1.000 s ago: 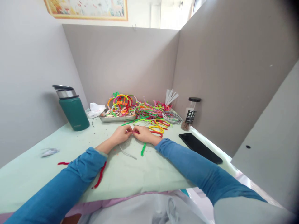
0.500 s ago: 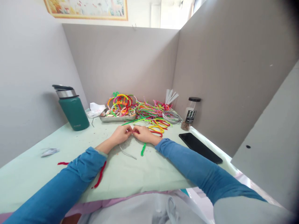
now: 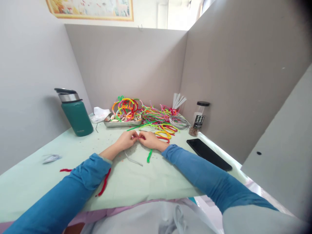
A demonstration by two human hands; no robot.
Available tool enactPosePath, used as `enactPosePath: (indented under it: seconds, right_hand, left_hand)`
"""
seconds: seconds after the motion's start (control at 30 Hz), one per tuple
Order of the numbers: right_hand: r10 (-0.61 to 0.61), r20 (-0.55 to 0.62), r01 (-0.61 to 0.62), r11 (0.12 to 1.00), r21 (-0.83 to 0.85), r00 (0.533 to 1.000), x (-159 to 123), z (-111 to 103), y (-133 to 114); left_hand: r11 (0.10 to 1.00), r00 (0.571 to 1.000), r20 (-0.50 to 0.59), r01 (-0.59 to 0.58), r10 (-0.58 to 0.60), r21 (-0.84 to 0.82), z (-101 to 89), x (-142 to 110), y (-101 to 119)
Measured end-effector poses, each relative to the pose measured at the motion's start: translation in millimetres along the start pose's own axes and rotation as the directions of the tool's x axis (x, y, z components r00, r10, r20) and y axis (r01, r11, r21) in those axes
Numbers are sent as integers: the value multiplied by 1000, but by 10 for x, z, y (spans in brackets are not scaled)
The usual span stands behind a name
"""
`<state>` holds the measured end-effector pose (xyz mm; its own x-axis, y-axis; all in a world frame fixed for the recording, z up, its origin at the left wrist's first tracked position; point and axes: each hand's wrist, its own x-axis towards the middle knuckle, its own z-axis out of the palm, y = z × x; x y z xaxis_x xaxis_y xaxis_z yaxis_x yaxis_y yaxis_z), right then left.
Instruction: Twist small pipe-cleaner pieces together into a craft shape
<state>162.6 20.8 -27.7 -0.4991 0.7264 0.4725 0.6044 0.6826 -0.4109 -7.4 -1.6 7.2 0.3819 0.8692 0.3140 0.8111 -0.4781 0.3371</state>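
My left hand (image 3: 126, 139) and my right hand (image 3: 148, 139) meet fingertip to fingertip above the middle of the table. Both are closed in a pinch on a short bit of red pipe cleaner (image 3: 138, 138), mostly hidden by the fingers. Below my right hand lies a green pipe cleaner piece (image 3: 149, 156). A thin grey wire (image 3: 133, 160) rests under and in front of the hands. Beside my left forearm are lengths of red pipe cleaner (image 3: 104, 183), partly covered by the sleeve. Just beyond my right hand lie bent yellow and red pipe cleaners (image 3: 165, 134).
At the back stand a metal tray (image 3: 123, 124) with colourful looped pieces, a heap of pipe cleaners (image 3: 156, 113) and a grey wire coil (image 3: 179, 123). A green bottle (image 3: 77, 117) is left; a clear jar (image 3: 198, 119) and black phone (image 3: 208, 154) are right. Grey partitions (image 3: 126, 58) enclose the table.
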Motion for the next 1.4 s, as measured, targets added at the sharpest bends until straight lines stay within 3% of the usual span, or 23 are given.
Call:
enactPosePath:
  seconds: [1.4]
  right_hand:
    - [12,21,-12,1000,-24,1000,-10,-44,-59]
  left_hand:
    - [1000,1000,10,7,-7,14,23,19,-31]
